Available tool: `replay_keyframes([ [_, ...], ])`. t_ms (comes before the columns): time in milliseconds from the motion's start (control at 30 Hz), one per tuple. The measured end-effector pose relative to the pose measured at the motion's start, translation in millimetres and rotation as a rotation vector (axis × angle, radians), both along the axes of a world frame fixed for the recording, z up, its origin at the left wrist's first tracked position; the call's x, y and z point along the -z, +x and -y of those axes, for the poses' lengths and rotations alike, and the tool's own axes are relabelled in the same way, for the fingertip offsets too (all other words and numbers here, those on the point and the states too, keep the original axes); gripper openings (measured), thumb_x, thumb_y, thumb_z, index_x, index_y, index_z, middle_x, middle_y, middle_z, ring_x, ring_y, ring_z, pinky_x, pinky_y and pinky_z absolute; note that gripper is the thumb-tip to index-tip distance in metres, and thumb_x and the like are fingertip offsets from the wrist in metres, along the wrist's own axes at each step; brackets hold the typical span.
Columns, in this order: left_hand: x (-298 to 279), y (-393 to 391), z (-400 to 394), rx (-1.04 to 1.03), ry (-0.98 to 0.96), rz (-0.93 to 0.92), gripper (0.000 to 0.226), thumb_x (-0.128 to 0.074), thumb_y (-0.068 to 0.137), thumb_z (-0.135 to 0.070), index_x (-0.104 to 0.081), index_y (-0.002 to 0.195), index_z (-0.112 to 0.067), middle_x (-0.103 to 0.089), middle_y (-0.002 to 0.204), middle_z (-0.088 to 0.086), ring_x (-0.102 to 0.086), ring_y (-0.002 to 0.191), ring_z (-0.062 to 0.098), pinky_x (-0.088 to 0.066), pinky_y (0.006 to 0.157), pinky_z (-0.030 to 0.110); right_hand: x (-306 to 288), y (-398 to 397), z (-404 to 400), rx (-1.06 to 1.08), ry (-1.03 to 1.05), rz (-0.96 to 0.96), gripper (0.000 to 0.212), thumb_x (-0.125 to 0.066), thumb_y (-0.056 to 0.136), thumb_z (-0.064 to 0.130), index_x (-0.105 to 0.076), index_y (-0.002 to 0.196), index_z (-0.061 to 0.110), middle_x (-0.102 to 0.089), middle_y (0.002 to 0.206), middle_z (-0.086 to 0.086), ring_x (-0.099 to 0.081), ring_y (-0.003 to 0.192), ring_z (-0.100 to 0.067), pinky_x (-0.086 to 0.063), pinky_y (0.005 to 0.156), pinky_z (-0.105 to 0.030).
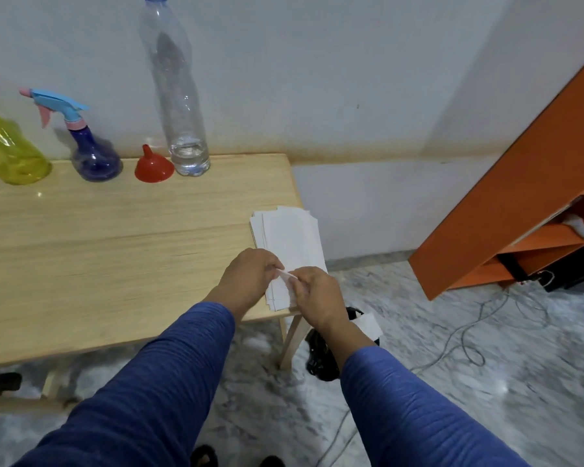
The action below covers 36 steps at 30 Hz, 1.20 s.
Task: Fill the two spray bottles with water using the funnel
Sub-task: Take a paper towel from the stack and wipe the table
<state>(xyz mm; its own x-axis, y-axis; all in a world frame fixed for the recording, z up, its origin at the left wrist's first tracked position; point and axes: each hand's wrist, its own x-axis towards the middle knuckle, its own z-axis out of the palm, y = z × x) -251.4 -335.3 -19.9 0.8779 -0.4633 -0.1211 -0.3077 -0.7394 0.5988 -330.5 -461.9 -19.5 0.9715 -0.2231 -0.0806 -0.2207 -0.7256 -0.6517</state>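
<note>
While little water sits in the clear bottle (179, 96), both hands (250, 278) pinch tissue (289, 241).

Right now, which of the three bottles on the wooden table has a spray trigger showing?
The dark blue round-bellied spray bottle, with its light blue and pink trigger. The tall clear plastic bottle has a plain blue cap; the yellow bottle's top is out of frame.

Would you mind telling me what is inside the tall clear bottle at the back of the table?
The tall clear bottle holds only a shallow layer of water at its base; above that it looks empty, and its blue cap is on. The red funnel stands mouth-down beside it, hiding nothing of its contents.
</note>
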Motion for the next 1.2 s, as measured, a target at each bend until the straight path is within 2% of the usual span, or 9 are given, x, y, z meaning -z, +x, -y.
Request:
replay_keyframes([
  [100,-7,6,2,-0.041,-0.009,-0.007,0.017,-0.055,0.084,-0.016,-0.070,0.082,-0.024,-0.068,0.093,0.000,-0.059,0.083,0.017,-0.050,0.073,0.033,-16,8,7,0.012,0.019,0.048,0.025,-0.051,0.094,0.019,-0.070,0.111,0.015,-0.067,0.114,-0.006,-0.059,0.108,-0.021,-0.033,0.082,-0.014],
  [167,-15,12,2,-0.076,-0.014,0.020,0.014,-0.058,0.084,-0.019,-0.066,0.074,-0.026,-0.066,0.090,0.003,-0.058,0.080,0.020,-0.049,0.070,0.034,-31,15,12,0.010,0.006,0.081,0.024,-0.054,0.094,0.020,-0.070,0.111,0.015,-0.068,0.115,-0.006,-0.060,0.109,-0.020,-0.030,0.081,-0.009],
  [300,-36,26,-7,-0.152,-0.045,0.094,0.014,-0.058,0.087,-0.021,-0.070,0.094,-0.017,-0.063,0.102,0.006,-0.057,0.094,0.026,-0.047,0.083,0.036,-70,34,19,0.069,0.080,0.138,0.022,-0.056,0.093,0.017,-0.072,0.107,0.013,-0.071,0.111,-0.006,-0.063,0.101,-0.021,-0.041,0.092,-0.019],
  [400,-55,43,-27,-0.213,-0.087,0.138,0.011,-0.059,0.086,-0.022,-0.069,0.091,-0.020,-0.065,0.097,0.004,-0.058,0.089,0.023,-0.044,0.077,0.030,-91,52,19,0.152,0.217,0.191,0.019,-0.060,0.090,0.015,-0.074,0.103,0.013,-0.072,0.105,-0.004,-0.059,0.090,-0.009,-0.043,0.085,-0.016],
  [533,-84,71,-70,-0.267,-0.093,0.231,0.009,-0.062,0.084,-0.027,-0.070,0.088,-0.024,-0.068,0.088,0.001,-0.058,0.085,0.020,-0.046,0.079,0.035,-106,82,-1,0.156,0.325,0.222,0.014,-0.063,0.085,0.008,-0.075,0.092,0.012,-0.069,0.090,0.000,-0.057,0.082,-0.009,-0.043,0.071,-0.010],
  [733,-100,121,-144,-0.382,-0.171,0.305,0.012,-0.068,0.081,-0.016,-0.074,0.090,-0.016,-0.069,0.090,0.004,-0.059,0.087,0.022,-0.041,0.074,0.026,-100,150,-66,0.090,0.351,0.186,0.014,-0.065,0.080,0.004,-0.073,0.080,0.016,-0.065,0.075,0.009,-0.056,0.074,-0.010,-0.042,0.067,-0.015],
  [833,-90,151,-179,-0.393,-0.200,0.292,0.013,-0.067,0.081,-0.015,-0.074,0.092,-0.015,-0.072,0.092,0.005,-0.063,0.089,0.022,-0.047,0.080,0.031,-88,187,-101,0.097,0.356,0.170,0.013,-0.066,0.080,0.004,-0.074,0.082,0.014,-0.068,0.079,0.005,-0.058,0.075,-0.011,-0.042,0.067,-0.014],
  [1033,-74,203,-231,-0.430,-0.149,0.369,0.014,-0.069,0.081,-0.018,-0.075,0.093,-0.019,-0.063,0.089,-0.002,-0.055,0.093,0.017,-0.043,0.089,0.031,-70,249,-148,0.186,0.396,0.202,0.016,-0.068,0.080,0.005,-0.073,0.078,0.020,-0.071,0.083,0.003,-0.061,0.080,-0.014,-0.049,0.081,-0.030],
  [1200,-37,209,-255,-0.384,-0.131,0.267,0.015,-0.066,0.083,-0.020,-0.074,0.096,-0.021,-0.059,0.093,-0.004,-0.052,0.088,0.011,-0.040,0.081,0.023,-45,261,-167,0.170,0.318,0.151,0.017,-0.067,0.079,0.005,-0.073,0.077,0.020,-0.070,0.079,-0.002,-0.059,0.074,-0.018,-0.048,0.073,-0.024],
])
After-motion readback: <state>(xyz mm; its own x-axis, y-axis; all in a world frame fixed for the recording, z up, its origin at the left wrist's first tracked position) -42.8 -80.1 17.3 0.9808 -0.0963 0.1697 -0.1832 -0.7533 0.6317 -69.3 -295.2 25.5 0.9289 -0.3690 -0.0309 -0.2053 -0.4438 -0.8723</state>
